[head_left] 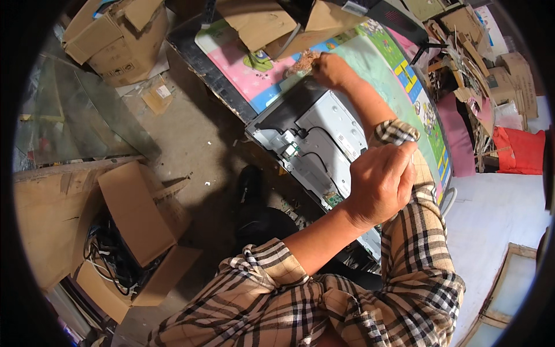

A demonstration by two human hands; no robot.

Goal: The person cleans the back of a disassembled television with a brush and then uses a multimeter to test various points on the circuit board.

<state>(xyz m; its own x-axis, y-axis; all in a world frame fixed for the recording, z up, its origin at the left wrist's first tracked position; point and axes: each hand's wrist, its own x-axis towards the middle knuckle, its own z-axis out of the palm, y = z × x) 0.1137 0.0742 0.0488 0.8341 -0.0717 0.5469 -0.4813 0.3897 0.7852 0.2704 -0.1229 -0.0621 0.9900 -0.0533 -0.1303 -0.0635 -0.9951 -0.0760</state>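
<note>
Left hand (pixel 380 184) fisted, hiding panel (pixel 324 136) — right hand (pixel 328 69) grips its far edge.

A cardboard box of black cables (pixel 124 243) sits on the floor near leaning glass panes (pixel 75 115).

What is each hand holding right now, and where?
Left hand: closed fist, contents hidden. Right hand grips the far edge of the grey metal monitor chassis.

One head-worn fisheye view, looking steeply down over the person's own forearms. The desk (pixel 228 92) runs across the upper middle, the floor (pixel 191 139) falls away on the left; the hands sit close, and edges bend near the rim.
</note>
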